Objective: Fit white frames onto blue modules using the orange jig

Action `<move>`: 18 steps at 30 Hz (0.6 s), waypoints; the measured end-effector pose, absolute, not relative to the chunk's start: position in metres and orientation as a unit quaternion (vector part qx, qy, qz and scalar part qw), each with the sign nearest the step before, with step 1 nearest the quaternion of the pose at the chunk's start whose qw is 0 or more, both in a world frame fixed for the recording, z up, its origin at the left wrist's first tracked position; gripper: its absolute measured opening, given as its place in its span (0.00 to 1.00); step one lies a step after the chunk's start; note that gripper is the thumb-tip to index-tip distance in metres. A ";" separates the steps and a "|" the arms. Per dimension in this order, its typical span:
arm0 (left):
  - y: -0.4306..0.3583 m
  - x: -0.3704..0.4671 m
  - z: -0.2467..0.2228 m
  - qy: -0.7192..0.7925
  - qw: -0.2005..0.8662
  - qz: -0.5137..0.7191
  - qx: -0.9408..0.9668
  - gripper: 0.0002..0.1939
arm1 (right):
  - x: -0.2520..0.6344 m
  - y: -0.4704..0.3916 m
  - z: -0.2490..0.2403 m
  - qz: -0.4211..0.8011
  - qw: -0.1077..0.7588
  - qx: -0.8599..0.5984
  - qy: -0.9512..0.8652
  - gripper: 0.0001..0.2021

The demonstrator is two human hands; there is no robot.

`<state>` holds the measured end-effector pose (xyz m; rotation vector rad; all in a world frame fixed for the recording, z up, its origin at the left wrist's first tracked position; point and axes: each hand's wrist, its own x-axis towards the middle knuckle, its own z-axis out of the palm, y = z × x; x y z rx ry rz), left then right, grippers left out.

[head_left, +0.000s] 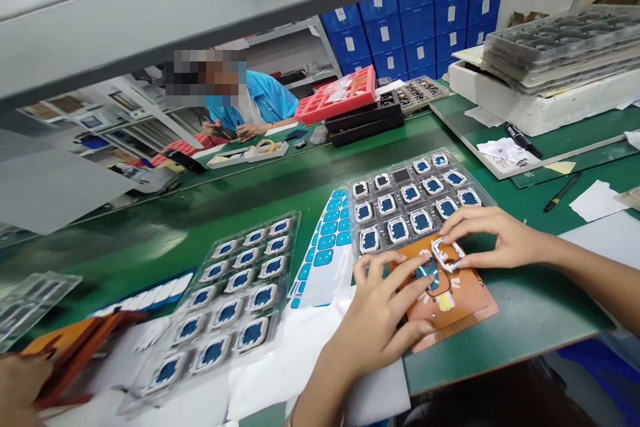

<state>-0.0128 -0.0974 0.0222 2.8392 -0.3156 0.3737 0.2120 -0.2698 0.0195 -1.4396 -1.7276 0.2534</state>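
My right hand (493, 235) pinches a white plastic frame (440, 255), thumb at its lower edge and fingers along the top. The frame is tilted over an orange fixture plate (473, 293). My left hand (380, 310) lies across the plate's left side with its fingers spread. Its fingertips rest on or just over a dark blue piece (427, 273) in the fixture, partly hidden by them. A yellow patch (444, 301) shows on the plate below that piece. Beyond the plate, a clear tray (354, 240) holds several white frames with blue inserts.
A second filled tray (295, 230) lies to the left, with sheets of blue stickers (327, 240) between the trays. Another person's hand (23, 373) is beside an orange fixture (75, 350) at far left. A co-worker (273, 97) sits opposite. Stacked trays (560, 47) stand at right.
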 end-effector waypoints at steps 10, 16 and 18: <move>-0.101 -0.014 0.014 -0.102 0.159 0.122 0.974 0.27 | 0.215 -0.272 0.020 0.064 0.392 -0.576 -0.714 0.10; -0.104 -0.011 0.017 -0.129 0.154 0.131 0.971 0.25 | 0.211 -0.274 0.022 0.026 0.373 -0.573 -0.729 0.11; -0.105 -0.009 0.020 -0.139 0.136 0.133 0.972 0.24 | 0.211 -0.275 0.022 0.025 0.366 -0.572 -0.734 0.12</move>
